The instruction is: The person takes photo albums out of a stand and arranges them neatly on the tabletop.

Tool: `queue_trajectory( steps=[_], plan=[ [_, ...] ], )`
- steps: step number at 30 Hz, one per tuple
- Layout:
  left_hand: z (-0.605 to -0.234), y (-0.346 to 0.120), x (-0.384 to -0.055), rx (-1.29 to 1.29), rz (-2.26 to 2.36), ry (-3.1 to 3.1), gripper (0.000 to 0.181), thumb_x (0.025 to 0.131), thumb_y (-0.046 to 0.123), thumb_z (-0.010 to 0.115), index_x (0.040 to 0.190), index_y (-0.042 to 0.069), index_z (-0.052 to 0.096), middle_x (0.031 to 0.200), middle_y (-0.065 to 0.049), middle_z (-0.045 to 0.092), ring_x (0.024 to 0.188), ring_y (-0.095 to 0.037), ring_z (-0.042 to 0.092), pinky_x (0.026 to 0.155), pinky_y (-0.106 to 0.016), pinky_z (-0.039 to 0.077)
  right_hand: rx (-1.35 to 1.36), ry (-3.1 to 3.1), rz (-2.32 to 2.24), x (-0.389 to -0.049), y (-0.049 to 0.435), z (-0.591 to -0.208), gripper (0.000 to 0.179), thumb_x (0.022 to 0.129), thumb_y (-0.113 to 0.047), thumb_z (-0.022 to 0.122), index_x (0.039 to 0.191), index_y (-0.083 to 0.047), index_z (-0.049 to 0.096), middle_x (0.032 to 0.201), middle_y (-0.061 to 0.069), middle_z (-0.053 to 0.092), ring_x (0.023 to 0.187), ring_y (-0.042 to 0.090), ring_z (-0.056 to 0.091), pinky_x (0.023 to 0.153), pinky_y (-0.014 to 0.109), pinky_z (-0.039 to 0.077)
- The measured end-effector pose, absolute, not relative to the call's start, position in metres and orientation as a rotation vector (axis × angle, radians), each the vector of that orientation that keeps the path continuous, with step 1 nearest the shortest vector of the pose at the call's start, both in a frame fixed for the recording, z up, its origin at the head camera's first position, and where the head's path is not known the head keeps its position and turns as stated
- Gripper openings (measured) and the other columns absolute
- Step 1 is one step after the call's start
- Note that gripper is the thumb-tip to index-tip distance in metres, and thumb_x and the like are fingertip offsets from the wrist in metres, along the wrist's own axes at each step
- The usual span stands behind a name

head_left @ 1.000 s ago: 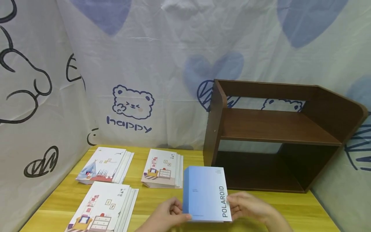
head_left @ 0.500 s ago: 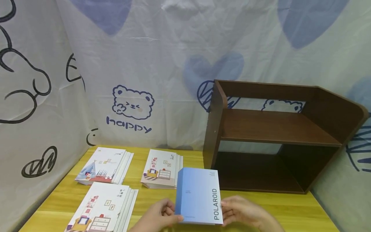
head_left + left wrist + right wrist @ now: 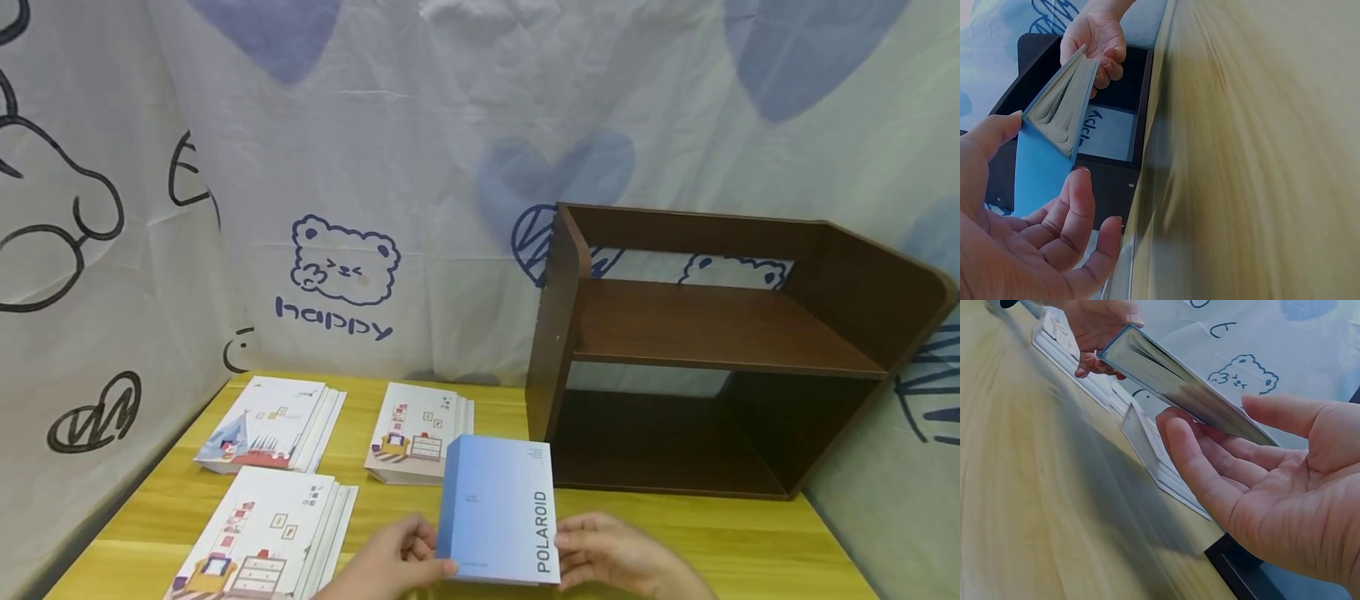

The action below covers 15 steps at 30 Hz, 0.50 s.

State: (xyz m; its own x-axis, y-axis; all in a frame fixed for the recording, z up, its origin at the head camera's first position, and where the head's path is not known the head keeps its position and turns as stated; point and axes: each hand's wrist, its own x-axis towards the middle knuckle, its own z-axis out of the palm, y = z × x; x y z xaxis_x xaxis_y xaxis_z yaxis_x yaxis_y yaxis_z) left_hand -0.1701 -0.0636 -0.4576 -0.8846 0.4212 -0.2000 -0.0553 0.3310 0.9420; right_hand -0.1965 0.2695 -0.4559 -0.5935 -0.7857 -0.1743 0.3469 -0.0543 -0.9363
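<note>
A blue photo album (image 3: 495,504) with POLAROID printed on its cover is held up above the table by both hands, cover facing up. My left hand (image 3: 393,554) pinches its spine side near the lower left corner, thumb on the cover edge and fingers beneath. At the opposite edge my right hand (image 3: 618,554) holds the album between thumb and fingers. In the left wrist view the pages (image 3: 1060,112) show between the covers, slightly fanned. The right wrist view has the album (image 3: 1172,387) tilted, its shadow cast on the table.
Three white illustrated albums lie on the left: one at the back left (image 3: 262,421), one at the front left (image 3: 255,533), one mid-back (image 3: 416,433). A dark brown two-level shelf (image 3: 720,325) stands at the back right of the wooden table (image 3: 750,542), before a printed curtain (image 3: 450,167).
Both hands have carried the blue album a little to the left and slightly toward the front. The white albums and the shelf stay where they were.
</note>
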Motion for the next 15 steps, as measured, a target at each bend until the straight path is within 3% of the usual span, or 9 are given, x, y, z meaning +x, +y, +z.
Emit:
queue_trajectory(
  steps=[15],
  plan=[
    [-0.466,-0.0713,-0.1676,0.325,1.494,2.181,0.038,0.084,0.037,0.074,0.098,0.005,0.058,0.081,-0.004,0.062,0.07,-0.016,0.056,0.061,-0.03,0.046,-0.547,1.374,-1.739,-0.1978,0.2646,-0.4654,0.026,0.102,-0.007,0.042,0.117,-0.008,0.063,0.106,0.002,0.072,0.093,0.011,0.067,0.086,0.026,0.056]
  ],
)
